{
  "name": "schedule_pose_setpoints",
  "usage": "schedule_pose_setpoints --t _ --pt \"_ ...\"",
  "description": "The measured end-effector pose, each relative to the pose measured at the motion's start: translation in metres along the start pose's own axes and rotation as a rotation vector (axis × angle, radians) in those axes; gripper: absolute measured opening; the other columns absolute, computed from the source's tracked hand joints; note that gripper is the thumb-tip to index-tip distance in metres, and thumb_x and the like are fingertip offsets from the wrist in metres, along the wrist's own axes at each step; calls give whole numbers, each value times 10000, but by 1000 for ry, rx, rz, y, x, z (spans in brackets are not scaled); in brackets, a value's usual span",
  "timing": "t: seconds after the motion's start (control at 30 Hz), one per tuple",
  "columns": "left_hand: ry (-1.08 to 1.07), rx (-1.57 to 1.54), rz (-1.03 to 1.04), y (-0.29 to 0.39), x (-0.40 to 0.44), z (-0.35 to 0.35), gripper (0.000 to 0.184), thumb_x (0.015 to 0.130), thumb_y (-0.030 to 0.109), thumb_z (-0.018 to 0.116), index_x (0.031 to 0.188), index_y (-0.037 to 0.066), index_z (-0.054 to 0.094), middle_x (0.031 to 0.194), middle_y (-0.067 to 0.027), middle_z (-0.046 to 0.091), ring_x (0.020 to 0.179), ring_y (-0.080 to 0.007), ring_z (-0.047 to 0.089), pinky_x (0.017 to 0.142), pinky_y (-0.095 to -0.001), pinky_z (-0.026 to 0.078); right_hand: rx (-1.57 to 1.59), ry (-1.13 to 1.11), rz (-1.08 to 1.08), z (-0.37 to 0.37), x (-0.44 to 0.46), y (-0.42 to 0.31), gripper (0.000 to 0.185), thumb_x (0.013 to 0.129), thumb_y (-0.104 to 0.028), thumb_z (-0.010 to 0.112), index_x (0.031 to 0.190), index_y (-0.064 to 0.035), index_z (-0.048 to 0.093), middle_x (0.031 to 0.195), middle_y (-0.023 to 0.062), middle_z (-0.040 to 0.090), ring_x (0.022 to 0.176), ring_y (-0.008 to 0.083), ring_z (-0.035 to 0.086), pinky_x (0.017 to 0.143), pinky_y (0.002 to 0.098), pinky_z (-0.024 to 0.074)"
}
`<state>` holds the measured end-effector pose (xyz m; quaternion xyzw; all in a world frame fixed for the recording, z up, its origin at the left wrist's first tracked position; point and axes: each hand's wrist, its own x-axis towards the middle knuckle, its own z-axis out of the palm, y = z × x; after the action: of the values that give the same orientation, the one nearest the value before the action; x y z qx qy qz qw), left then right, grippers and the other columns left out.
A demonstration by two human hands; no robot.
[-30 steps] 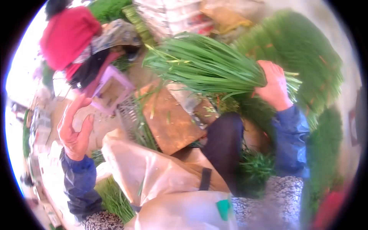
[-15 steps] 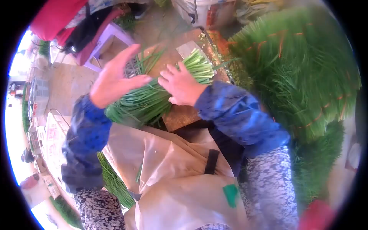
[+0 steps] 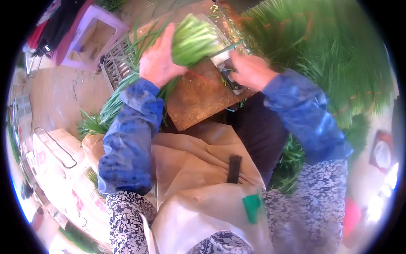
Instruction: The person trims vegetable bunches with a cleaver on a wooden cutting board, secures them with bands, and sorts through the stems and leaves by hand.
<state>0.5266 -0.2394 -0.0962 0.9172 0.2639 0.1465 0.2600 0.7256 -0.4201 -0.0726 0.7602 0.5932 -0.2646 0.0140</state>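
A thick bundle of garlic chives (image 3: 192, 40), pale cut ends toward the right, is gripped around its side by my left hand (image 3: 160, 61). Its long green leaves (image 3: 112, 106) trail down to the left past my sleeve. My right hand (image 3: 251, 70) is to the right of the bundle, apart from it, with fingers curled. A single thin green leaf crosses near its fingertips, and a dark metal piece (image 3: 230, 76) lies beside it at the board's edge. Whatever the right fingers hold is hidden. Beneath both is a brown wooden board (image 3: 194, 99).
A large heap of chives tied with orange bands (image 3: 321, 63) stands to the right. A grey plastic crate (image 3: 115, 63) and a purple stool (image 3: 91, 40) are at the upper left. A beige apron (image 3: 203, 169) covers my lap.
My left hand has gone from spread open to closed around the chives, whose cut ends have shifted left. My right hand has left the bundle and moved right. The whole view has shifted.
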Motion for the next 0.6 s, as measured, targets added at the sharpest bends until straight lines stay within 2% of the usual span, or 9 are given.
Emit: schedule_pose_setpoints --t 0.07,0.13,0.2,0.23,0.33,0.4,0.47,0.5,0.6 --pt "-8 -5 -24 -18 -1 -7 1133 556 276 844 1503 93 251 1209 -243 595 1051 -381 632 933 -422 493 -131 167 -99 42 19 -7 604 749 -225 704 1221 13 412 842 246 644 819 446 623 765 522 467" --pt "-17 -83 4 -19 -6 -10 1138 540 308 836 1501 105 263 1264 -221 590 1095 -379 619 952 -410 483 -132 110 -41 45 26 -16 648 748 -179 694 1285 15 389 887 240 646 871 436 617 816 509 454" --pt "-124 -115 -92 -14 -18 -23 1128 537 339 828 1501 127 281 1294 -205 585 1132 -383 596 959 -403 477 -54 238 51 57 28 -15 711 755 -138 669 1372 -1 343 934 256 633 936 437 606 827 498 463" --pt "-151 -130 -72 -17 -23 -20 1118 537 337 828 1498 135 293 1286 -206 590 1140 -382 592 963 -405 472 32 242 44 53 24 -6 759 758 -99 639 1442 -56 314 976 264 625 989 434 590 827 500 472" --pt "-153 -161 -20 -19 -29 -13 1101 532 340 828 1487 134 319 1279 -203 592 1144 -366 590 963 -409 464 38 382 143 25 22 4 721 750 -51 577 1431 -96 348 1046 277 634 986 464 607 868 498 482" --pt "-135 -41 26 -14 -28 -9 1130 509 360 864 1478 142 325 1267 -186 591 1087 -398 600 925 -445 471 335 538 174 -1 21 26 587 781 -70 561 1356 -66 446 967 260 644 985 471 604 871 507 482" --pt "-15 147 93 22 -28 0 1137 495 370 881 1465 140 335 1254 -176 589 1050 -410 602 905 -461 471 903 269 394 -40 -7 28 472 889 -153 545 1348 -68 476 735 50 547 552 87 529 429 276 400" --pt "150 298 122 34 -31 3 1145 481 380 898 1453 138 344 1241 -166 588 1014 -422 604 885 -477 472 923 289 378 -47 -15 24 406 906 -182 552 1290 -54 515 710 33 531 531 80 521 428 272 401" --pt "-5 373 -6 38 -17 26 1143 466 392 915 1429 130 355 1224 -162 585 961 -436 606 850 -500 480 989 288 360 -40 -39 19 290 932 -211 555 1156 -29 579 667 5 509 493 75 507 426 270 402"
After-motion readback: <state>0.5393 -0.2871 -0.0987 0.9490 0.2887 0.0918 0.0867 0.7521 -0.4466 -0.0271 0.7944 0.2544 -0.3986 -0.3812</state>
